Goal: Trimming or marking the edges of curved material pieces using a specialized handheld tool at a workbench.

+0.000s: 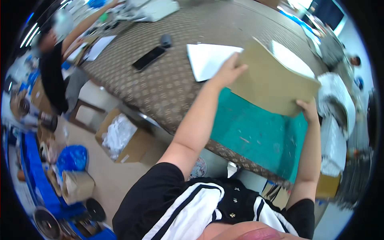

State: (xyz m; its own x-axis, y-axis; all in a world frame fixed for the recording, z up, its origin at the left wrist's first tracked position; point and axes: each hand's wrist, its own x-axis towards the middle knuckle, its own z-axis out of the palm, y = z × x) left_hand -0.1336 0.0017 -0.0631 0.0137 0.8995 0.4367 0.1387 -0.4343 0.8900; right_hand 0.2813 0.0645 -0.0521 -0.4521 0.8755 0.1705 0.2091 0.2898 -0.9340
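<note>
A brown cardboard sheet (272, 82), slightly bowed, is held up in both hands above a green cutting mat (252, 128). My left hand (230, 72) grips its left edge, the thumb on the near face. At the lower right corner, my right hand (308, 109) pinches the sheet, its other fingers hidden behind it. White paper (208, 60) lies on the table just beyond my left hand. Another white sheet (294, 60) shows behind the cardboard's upper right edge.
A black phone (149, 59) and a dark computer mouse (166, 41) lie on the brown patterned table (160, 88). Bubble-wrap rolls (336, 104) stand at the right edge. A co-worker (54, 72) sits at the left. On the floor is a cardboard box (134, 144) of clear plastic.
</note>
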